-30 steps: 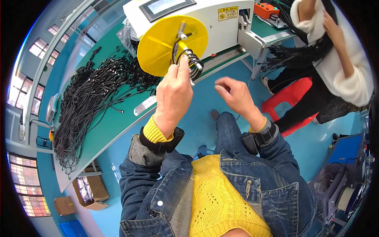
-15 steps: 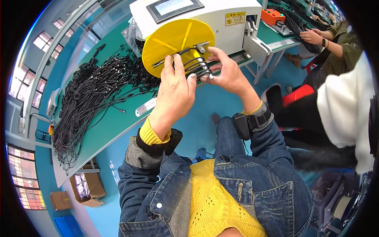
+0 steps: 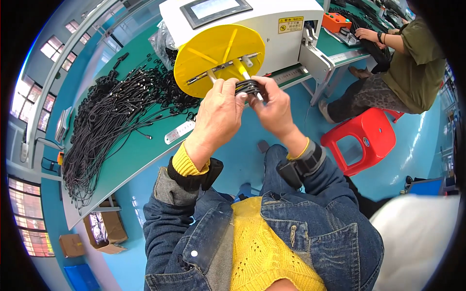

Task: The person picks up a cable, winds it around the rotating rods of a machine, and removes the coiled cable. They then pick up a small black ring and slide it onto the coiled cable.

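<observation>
A small coil of black cable is bunched between my two hands, in front of the yellow disc of the white machine. My right hand is closed around the coil's right side. My left hand presses the coil's left side with fingers and thumb. A pale post runs from the disc toward the coil, and a silvery tip shows just below it. Whether the coil still surrounds the post, I cannot tell. A shorter post on the disc stands beside my left fingertips.
A large heap of black cables covers the green table at left, with a metal ruler near its edge. A red stool stands at right. Another person works beyond it; a white garment is close by.
My right hand has closed in on the coil, which is now bunched tighter, and the left-hand post shows bare. The person in white has moved back, uncovering the red stool.
</observation>
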Motion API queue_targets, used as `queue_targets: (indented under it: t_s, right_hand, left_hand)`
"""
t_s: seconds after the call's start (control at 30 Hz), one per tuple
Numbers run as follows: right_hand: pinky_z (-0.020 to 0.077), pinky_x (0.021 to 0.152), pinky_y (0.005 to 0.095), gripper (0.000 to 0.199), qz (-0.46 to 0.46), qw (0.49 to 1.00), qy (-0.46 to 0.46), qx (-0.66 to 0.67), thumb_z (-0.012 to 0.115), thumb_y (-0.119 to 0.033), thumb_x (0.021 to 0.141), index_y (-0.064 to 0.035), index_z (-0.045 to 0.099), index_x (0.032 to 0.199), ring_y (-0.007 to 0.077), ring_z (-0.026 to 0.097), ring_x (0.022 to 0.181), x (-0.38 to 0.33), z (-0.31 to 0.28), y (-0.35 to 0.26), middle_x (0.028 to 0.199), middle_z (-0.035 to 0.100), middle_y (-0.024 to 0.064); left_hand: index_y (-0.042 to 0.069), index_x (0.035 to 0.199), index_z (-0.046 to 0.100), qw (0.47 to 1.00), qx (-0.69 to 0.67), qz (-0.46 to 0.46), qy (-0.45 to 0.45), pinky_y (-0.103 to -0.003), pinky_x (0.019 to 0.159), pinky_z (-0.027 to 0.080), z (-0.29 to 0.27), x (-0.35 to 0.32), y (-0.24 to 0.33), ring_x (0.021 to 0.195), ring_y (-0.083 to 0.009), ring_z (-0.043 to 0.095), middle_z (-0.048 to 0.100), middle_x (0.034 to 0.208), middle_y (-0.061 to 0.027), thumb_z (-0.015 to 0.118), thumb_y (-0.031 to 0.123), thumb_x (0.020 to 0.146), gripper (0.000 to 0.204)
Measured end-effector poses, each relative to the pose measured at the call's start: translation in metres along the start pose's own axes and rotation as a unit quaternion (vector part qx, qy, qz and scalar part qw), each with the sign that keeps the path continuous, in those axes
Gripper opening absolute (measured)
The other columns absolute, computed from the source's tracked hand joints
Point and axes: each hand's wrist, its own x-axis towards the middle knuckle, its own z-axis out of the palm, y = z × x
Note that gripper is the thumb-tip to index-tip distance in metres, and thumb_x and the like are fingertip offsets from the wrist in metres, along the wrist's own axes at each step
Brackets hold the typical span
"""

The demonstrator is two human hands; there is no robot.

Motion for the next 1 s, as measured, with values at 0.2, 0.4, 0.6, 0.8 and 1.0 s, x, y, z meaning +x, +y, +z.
queue_targets:
  t_s: [0.2, 0.4, 0.6, 0.8, 1.0]
  right_hand:
    - [0.0487, 0.06, 0.036, 0.032, -0.089, 0.979, 0.137, -0.12, 0.061, -0.008, 0.075, -0.0014, 0.047, 0.103, 0.0345, 0.06, 0.067, -0.002, 0.016, -0.012, 0.076, 0.06, 0.0179]
    - [0.0474, 0.057, 0.0382, 0.022, -0.069, 0.984, 0.106, -0.126, 0.058, -0.006, 0.076, -0.0004, 0.046, 0.094, 0.0366, 0.06, 0.065, 0.005, 0.011, -0.015, 0.069, 0.059, 0.018]
    - [0.0457, 0.054, 0.0398, 0.018, -0.037, 0.986, 0.102, -0.128, 0.057, -0.007, 0.075, 0.0004, 0.046, 0.088, 0.0395, 0.058, 0.066, -0.003, 0.008, -0.02, 0.066, 0.057, 0.0199]
    - [0.0447, 0.053, 0.0432, 0.021, -0.048, 0.981, 0.079, -0.169, 0.058, -0.008, 0.073, -0.0006, 0.044, 0.086, 0.0404, 0.057, 0.064, -0.054, -0.002, -0.038, 0.065, 0.056, 0.0216]
    - [0.0454, 0.053, 0.0412, 0.016, 0.028, 0.98, -0.038, -0.192, 0.056, -0.006, 0.073, -0.0033, 0.046, 0.085, 0.0391, 0.058, 0.063, -0.112, 0.007, -0.001, 0.065, 0.057, 0.0194]
  left_hand:
    - [-0.002, 0.096, 0.045, 0.996, 0.09, -0.026, -0.01, -0.045, 0.063, 0.047, -0.002, 0.004, 0.011, 0.073, -0.0394, 0.058, 0.053, 0.085, -0.023, 0.05, 0.014, 0.083, 0.021]
    - [0.0, 0.087, 0.044, 0.993, 0.113, 0.013, -0.024, -0.045, 0.057, 0.046, -0.004, 0.009, 0.008, 0.067, -0.0389, 0.058, 0.055, 0.079, -0.0213, 0.049, 0.015, 0.084, 0.016]
    - [0.002, 0.087, 0.045, 0.993, 0.117, 0.017, -0.002, -0.045, 0.055, 0.045, 0.002, 0.001, 0.012, 0.065, -0.038, 0.056, 0.054, 0.076, -0.0193, 0.049, 0.015, 0.086, 0.013]
    - [0.002, 0.083, 0.045, 0.992, 0.124, 0.008, -0.024, -0.039, 0.051, 0.048, 0.004, -0.041, 0.056, 0.061, -0.0325, 0.06, 0.054, 0.069, -0.0145, 0.053, 0.018, 0.082, 0.017]
    - [-0.001, 0.09, 0.044, 0.979, -0.014, -0.126, -0.158, -0.041, 0.06, 0.047, 0.038, -0.096, 0.05, 0.07, -0.0373, 0.057, 0.054, 0.083, -0.0202, 0.051, 0.02, 0.085, 0.023]
